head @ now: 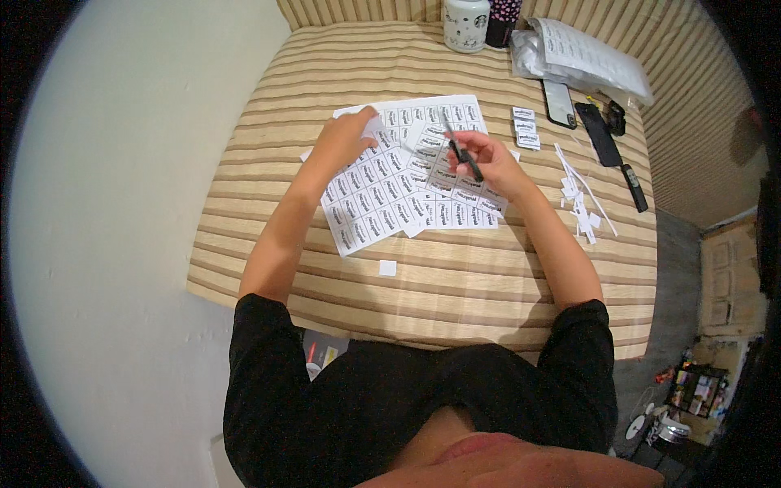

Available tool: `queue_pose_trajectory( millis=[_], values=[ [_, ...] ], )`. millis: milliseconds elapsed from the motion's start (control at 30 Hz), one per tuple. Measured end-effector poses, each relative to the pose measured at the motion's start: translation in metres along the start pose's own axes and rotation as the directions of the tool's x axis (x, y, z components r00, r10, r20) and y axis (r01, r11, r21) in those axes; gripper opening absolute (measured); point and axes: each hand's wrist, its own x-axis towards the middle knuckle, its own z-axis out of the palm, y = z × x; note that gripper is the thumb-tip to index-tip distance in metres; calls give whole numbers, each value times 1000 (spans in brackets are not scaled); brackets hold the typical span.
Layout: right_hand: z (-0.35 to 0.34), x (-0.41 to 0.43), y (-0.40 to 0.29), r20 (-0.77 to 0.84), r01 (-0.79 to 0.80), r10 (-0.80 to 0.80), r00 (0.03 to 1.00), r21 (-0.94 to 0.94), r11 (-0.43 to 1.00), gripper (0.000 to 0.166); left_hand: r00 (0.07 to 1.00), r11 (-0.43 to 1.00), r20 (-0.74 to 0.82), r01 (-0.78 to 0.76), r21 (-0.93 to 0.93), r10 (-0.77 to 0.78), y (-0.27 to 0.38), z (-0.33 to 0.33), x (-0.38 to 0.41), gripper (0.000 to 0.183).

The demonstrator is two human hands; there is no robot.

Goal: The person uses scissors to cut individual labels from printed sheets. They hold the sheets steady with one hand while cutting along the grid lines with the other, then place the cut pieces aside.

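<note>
Several overlapping white paper sheets (366,201), printed with grids of small repeated labels, lie on the striped cloth in front of me. My left hand (348,139) is over their upper left part, thumb and fingers around a small piece of white paper (373,127), partly hidden by the hand. In my right hand (485,160) is a pair of scissors with black handles (467,165). Their blades point up and away from me above the sheets; blur hides how far they are apart. A small blank white paper square (387,268) lies nearer to me.
Right of the sheets sit small stacks of cut labels (526,129) and white paper scraps (583,207). Beyond are a smartphone (559,104), a black flat object (598,134), a clear plastic bag (586,61) and a white Starbucks container (466,25). A wall (122,183) borders the left side.
</note>
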Motion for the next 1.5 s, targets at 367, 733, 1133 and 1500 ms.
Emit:
queue_pose_trajectory(
  millis=[367, 733, 1133, 1500],
  values=[
    [-41, 6, -3, -376, 135, -172, 910, -123, 983, 41, 911, 935, 231, 305, 182, -342, 54, 42, 62, 76],
    [-42, 8, -6, -313, 117, -292, 904, -476, 872, 53, 998, 959, 18, 59, -277, -57, 49, 60, 82, 31],
    [-28, -22, -92, -318, -101, -135, 938, -625, 774, 41, 932, 726, -360, -273, -632, 37, 97, 4, 60, 21],
    [-10, -13, -78, -440, 196, -291, 849, -249, 948, 47, 926, 176, 55, 128, -976, -373, 86, 10, -21, 62]
  ],
)
